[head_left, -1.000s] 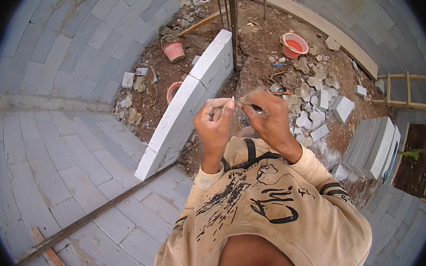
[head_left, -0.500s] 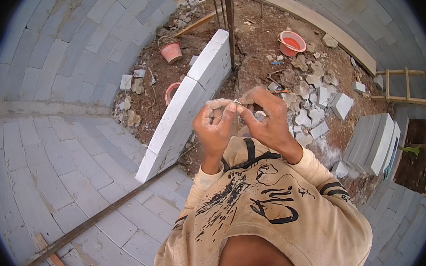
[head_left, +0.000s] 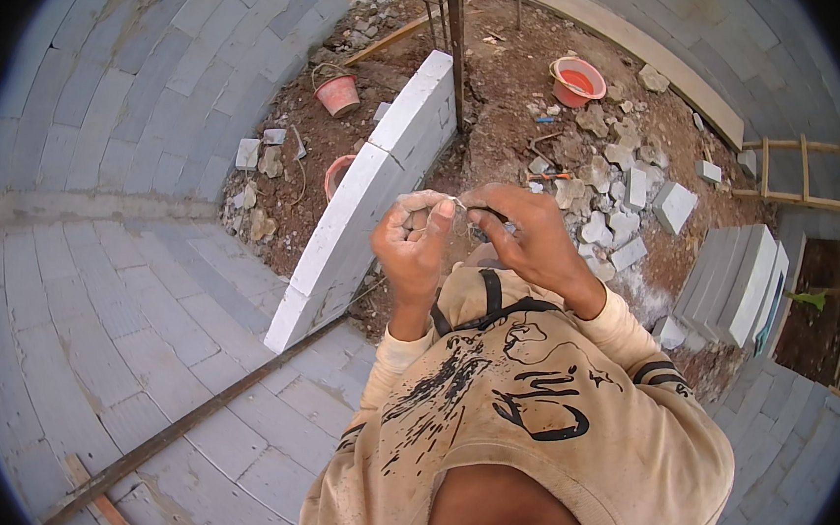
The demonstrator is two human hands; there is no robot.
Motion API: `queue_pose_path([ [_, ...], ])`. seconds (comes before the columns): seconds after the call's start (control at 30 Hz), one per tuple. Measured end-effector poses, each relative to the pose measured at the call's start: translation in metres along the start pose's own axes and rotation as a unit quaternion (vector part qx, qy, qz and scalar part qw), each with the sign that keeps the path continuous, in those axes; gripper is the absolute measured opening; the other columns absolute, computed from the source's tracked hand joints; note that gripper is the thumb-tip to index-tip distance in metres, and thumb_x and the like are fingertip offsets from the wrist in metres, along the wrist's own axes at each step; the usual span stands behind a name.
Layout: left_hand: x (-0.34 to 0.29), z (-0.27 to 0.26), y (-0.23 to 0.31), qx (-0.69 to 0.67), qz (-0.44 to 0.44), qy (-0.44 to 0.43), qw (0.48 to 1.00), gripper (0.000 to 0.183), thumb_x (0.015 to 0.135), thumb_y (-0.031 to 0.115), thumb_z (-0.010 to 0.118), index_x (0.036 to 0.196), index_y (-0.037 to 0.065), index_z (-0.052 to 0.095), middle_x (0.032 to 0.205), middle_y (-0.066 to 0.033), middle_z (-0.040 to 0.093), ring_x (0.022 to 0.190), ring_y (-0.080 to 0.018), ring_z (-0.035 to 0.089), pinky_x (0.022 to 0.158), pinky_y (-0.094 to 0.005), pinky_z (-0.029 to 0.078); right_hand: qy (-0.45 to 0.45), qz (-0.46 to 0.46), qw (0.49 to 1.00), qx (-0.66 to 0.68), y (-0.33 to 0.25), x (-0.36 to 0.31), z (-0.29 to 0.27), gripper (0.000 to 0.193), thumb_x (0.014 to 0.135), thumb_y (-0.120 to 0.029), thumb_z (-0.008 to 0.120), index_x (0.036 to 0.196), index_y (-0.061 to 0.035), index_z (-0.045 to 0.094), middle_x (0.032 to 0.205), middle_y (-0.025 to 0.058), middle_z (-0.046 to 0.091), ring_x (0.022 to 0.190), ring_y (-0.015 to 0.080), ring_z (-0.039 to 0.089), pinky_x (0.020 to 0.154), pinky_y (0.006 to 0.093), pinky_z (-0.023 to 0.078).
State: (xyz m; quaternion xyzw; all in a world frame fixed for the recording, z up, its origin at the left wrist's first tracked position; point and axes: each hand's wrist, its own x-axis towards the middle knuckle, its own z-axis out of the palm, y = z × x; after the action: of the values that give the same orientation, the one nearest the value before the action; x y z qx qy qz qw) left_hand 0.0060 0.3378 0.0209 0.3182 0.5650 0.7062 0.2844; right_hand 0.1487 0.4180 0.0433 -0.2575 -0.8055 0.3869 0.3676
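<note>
Left hand (head_left: 412,240) upright near frame centre, right hand (head_left: 533,234) angled inward, both pinched on thin whitish strand (head_left: 457,202)

Left hand (head_left: 411,245) and right hand (head_left: 532,238) have moved slightly farther apart.

You've got even, diffuse daylight, soft shadows. Fisheye bends the block wall (head_left: 124,71) toward the rim; corners go black. Pale strand (head_left: 459,202) at your fingertips (head_left: 443,209) barely resolves.
</note>
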Motion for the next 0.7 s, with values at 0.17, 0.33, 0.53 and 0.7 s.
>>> queue_pose_path([
  [0.17,0.004,-0.007,-0.006,-0.034,-0.019,-0.001,0.999,0.019,0.092,0.014,0.077,0.100,-0.002,0.069,0.076,0.0046,0.061,0.067,-0.0005,0.047,0.060,-0.0172,0.037,-0.066,0.005,0.997,-0.034,0.009,-0.005,-0.009,0.025,0.086,0.002,0.067,0.111,-0.0029,0.070,0.092,0.0178,0.070,0.084,0.0378,0.067,0.074,0.0422,0.053],
  [0.33,0.003,-0.012,-0.016,-0.025,-0.086,-0.008,0.996,0.020,0.093,0.012,0.074,0.109,0.001,0.066,0.072,0.0075,0.057,0.063,0.0003,0.042,0.057,-0.0167,0.030,-0.098,-0.005,0.993,-0.063,0.013,-0.007,-0.024,0.031,0.083,0.005,0.065,0.112,-0.0044,0.071,0.091,0.0171,0.070,0.084,0.0380,0.066,0.074,0.0434,0.052],
  [0.53,0.009,-0.037,-0.017,-0.054,-0.100,0.012,0.993,0.029,0.095,0.013,0.070,0.119,0.001,0.062,0.071,0.0073,0.057,0.063,0.0000,0.041,0.059,-0.0174,0.028,0.069,0.147,0.986,-0.047,0.029,-0.011,-0.051,0.026,0.086,0.005,0.062,0.110,-0.0019,0.069,0.095,0.0163,0.070,0.081,0.0317,0.068,0.073,0.0373,0.052],
  [0.7,-0.004,-0.023,-0.018,0.008,-0.124,-0.089,0.988,0.031,0.097,0.018,0.070,0.120,0.000,0.061,0.081,0.0029,0.063,0.069,-0.0015,0.045,0.062,-0.0183,0.032,0.039,-0.005,0.999,-0.003,0.026,-0.020,-0.040,0.024,0.086,0.003,0.062,0.107,-0.0009,0.071,0.095,0.0158,0.069,0.084,0.0333,0.068,0.075,0.0370,0.053],
])
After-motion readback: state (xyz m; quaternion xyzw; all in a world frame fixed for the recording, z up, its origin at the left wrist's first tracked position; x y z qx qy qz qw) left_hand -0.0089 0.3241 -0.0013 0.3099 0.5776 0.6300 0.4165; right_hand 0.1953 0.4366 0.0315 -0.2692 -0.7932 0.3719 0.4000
